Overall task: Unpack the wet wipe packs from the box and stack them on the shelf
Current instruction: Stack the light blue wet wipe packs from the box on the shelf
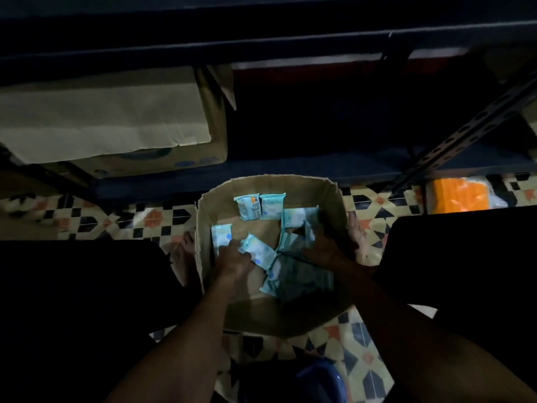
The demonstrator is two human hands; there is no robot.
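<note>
An open cardboard box (334,199) stands on the patterned floor below me, with several pale blue wet wipe packs inside. Two packs (258,209) lie flat at the far side. My left hand (232,258) is down in the box, fingers closed around a tilted pack (258,251), with another pack (220,237) just to its left. My right hand (322,248) presses on a pile of packs (296,277) at the right side, fingers spread over them. The dark shelf (319,164) runs across just beyond the box.
A large closed cardboard carton (110,123) sits on the shelf at the left. A perforated metal shelf post (465,132) slants at the right. An orange package (456,196) lies on the floor at right. A blue object (316,376) sits near my feet.
</note>
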